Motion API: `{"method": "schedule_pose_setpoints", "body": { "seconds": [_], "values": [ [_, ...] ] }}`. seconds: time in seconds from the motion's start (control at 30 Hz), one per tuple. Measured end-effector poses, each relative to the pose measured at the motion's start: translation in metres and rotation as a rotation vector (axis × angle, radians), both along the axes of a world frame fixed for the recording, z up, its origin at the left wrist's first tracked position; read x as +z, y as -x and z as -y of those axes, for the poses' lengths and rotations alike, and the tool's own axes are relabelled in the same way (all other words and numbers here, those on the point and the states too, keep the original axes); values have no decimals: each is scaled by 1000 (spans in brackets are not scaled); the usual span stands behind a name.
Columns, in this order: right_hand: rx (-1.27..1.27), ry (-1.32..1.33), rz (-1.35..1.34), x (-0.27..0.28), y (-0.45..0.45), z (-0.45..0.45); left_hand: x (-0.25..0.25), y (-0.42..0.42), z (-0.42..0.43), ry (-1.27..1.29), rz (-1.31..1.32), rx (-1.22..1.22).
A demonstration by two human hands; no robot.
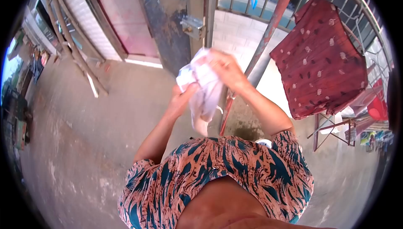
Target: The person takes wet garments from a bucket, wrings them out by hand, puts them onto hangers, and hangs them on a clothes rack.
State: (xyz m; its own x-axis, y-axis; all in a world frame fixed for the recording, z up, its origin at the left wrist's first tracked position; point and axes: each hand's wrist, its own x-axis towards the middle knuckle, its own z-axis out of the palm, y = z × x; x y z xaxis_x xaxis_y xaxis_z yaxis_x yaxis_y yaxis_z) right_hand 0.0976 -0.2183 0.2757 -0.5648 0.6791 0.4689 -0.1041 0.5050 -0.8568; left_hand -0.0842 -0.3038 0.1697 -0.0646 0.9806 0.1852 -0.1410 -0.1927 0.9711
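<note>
A crumpled white cloth [203,88] is held up in front of my chest, its lower end hanging loose and tapering to a pale tip. My left hand [182,96] pinches its left edge, thumb on top. Higher up and to the right, my right hand [228,69] has its fingers closed on the upper part; motion smears them a little. Folds hide what kind of cloth item it is.
To the right hangs a dark red patterned garment [323,61], near a rusty slanted pole [270,29]. Ahead stands a metal door [166,15] with a latch box [193,27]. Wooden poles [71,40] lean at left. A folding stand [336,129] and red basin [378,103] are at right.
</note>
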Motion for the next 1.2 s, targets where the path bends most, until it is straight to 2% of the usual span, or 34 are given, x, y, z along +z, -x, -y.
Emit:
{"method": "schedule_pose_setpoints", "body": {
  "seconds": [0.03,0.1,0.17,0.23,0.27,0.37,0.4,0.47,0.5,0.57,0.63,0.7,0.77,0.83,0.9,0.93,1.0,1.1,1.2],
  "values": [
    [-59,122,-68,10,-12,-6,-6,11,-1,-15,-101,41],
    [-122,337,-312,36,-34,-11,-13,38,3,71,192,-6],
    [-149,296,-224,36,-45,-21,8,50,23,207,198,-74],
    [-125,314,-144,14,-43,-39,16,76,31,89,410,-420],
    [-142,451,-151,20,-40,-42,33,76,32,39,514,-600],
    [44,564,-271,35,-23,-58,70,42,35,-165,446,-390],
    [44,526,-241,37,-9,-52,66,27,24,-164,380,-293],
    [40,442,-201,42,12,-40,26,-4,19,-80,258,-206],
    [104,396,60,38,0,-45,6,-14,25,-12,227,-224],
    [-163,230,22,10,-30,-63,-21,-13,47,120,155,-270],
    [-613,-74,-320,11,-55,-81,-18,3,45,143,73,-279],
    [-1081,-810,-209,76,-62,-54,11,23,27,61,-19,-235],
    [-1022,-1022,-159,108,-59,-56,55,29,1,-93,-109,-176],
    [-932,-1073,-108,115,-57,-68,103,23,-30,-287,-210,-123],
    [-814,-965,-46,109,-58,-79,150,7,-63,-487,-321,-75],
    [-827,-1043,-43,108,-54,-75,173,-3,-84,-589,-385,-51],
    [-844,-1031,-68,108,-53,-68,216,-22,-127,-756,-534,-19],
    [-823,-935,-120,103,-47,-60,253,-54,-190,-886,-787,-38],
    [-815,-899,-166,101,-45,-59,266,-84,-228,-885,-1061,-152]
  ]
}}
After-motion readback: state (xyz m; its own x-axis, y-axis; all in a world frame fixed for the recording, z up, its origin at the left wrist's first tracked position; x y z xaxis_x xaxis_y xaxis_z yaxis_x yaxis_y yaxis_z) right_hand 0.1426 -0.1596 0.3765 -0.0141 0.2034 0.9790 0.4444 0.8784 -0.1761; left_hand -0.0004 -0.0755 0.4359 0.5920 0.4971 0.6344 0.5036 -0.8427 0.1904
